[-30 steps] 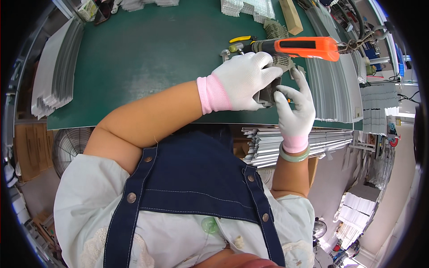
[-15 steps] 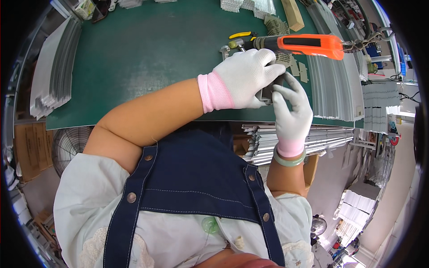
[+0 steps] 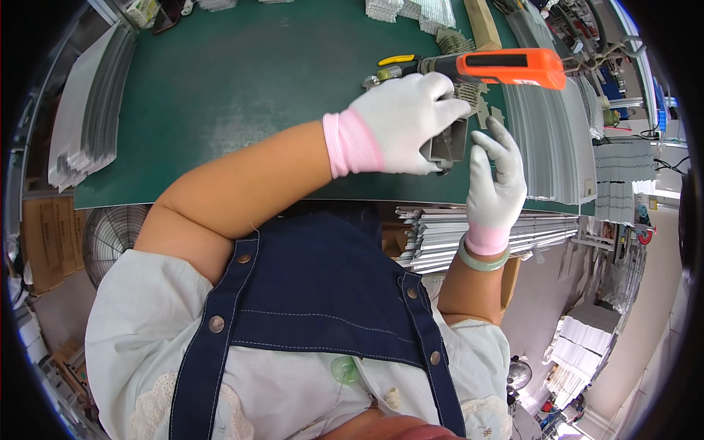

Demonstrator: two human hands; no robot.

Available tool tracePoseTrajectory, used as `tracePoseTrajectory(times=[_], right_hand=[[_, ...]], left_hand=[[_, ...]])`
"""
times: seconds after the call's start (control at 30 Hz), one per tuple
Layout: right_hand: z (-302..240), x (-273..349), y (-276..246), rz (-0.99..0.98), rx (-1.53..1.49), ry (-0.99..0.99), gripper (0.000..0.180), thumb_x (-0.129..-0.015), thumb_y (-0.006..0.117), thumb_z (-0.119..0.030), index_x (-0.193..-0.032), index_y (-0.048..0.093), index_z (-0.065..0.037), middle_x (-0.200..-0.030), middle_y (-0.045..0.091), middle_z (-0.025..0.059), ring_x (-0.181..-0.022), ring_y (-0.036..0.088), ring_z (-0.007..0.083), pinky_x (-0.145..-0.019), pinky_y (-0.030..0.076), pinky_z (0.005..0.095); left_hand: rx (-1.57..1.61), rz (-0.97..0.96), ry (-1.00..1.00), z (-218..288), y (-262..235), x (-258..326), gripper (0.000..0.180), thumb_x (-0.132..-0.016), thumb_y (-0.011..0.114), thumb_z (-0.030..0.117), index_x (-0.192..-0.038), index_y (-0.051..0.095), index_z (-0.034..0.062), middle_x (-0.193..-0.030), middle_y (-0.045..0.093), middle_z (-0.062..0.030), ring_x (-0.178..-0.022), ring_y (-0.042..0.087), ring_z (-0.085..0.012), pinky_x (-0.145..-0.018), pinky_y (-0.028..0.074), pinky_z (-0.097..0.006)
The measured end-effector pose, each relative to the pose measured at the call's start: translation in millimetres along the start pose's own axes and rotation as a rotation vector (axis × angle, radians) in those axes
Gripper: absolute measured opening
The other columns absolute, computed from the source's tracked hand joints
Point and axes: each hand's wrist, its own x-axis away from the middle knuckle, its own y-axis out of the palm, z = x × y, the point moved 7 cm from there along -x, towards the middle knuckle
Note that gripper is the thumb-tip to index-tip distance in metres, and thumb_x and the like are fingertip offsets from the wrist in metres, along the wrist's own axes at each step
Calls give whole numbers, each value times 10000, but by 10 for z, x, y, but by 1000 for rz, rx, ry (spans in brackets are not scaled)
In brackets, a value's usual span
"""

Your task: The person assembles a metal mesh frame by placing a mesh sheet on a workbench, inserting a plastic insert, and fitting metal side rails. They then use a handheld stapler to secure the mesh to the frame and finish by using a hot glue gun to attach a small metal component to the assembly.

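My left hand [image 3: 407,125], in a white glove with a pink cuff, is closed round a short grey metal channel piece [image 3: 456,143] near the bench's front edge; its fingers hide part of the piece. My right hand [image 3: 499,176], also gloved, is raised just to the right of the piece, apart from it, fingers stretched out and nothing visible in them. Beyond the left hand an orange and black power screwdriver [image 3: 513,68] lies crosswise, its nose pointing left. Yellow-handled pliers [image 3: 397,59] and a small metal fitting [image 3: 372,82] are near that nose.
Thin notched plates [image 3: 456,42] and a wooden block [image 3: 482,26] are behind the screwdriver. Long grey profiles [image 3: 546,143] are stacked on the green bench's [image 3: 220,95] right, pale panels [image 3: 88,103] on its left. More profiles [image 3: 484,238] jut out below the front edge.
My right hand has drawn away from the metal piece to the right and slightly down. My left hand keeps hold of the piece, more of which shows. The screwdriver has shifted slightly.
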Motion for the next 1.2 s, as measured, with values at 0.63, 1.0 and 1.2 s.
tracePoseTrajectory(times=[0.63,1.0,1.2], right_hand=[[-3,-483,240,-497,523,-358,211,-649,738,-194,-848,794,-153,-1362,594,122,-1279,497,323,-1085,344,490],[160,-150,80,-132,122,-128,145,-791,743,-61,-934,751,-32,-1332,614,226,-1345,494,424,-1136,365,490],[148,78,120,-21,-36,63,200,-840,744,-75,-1028,741,-8,-1308,628,240,-1286,561,393,-1072,441,407]], left_hand=[[37,-42,-37,33,238,15,683,-665,873,309,-1237,603,52,-1099,572,-180,-984,609,-349,-865,526,-428],[6,-25,-49,19,252,22,683,-691,858,326,-1261,583,69,-1115,570,-170,-981,615,-347,-866,531,-428],[-5,-30,-37,20,250,5,695,-699,855,342,-1268,571,63,-1106,562,-174,-973,620,-346,-863,530,-426]])
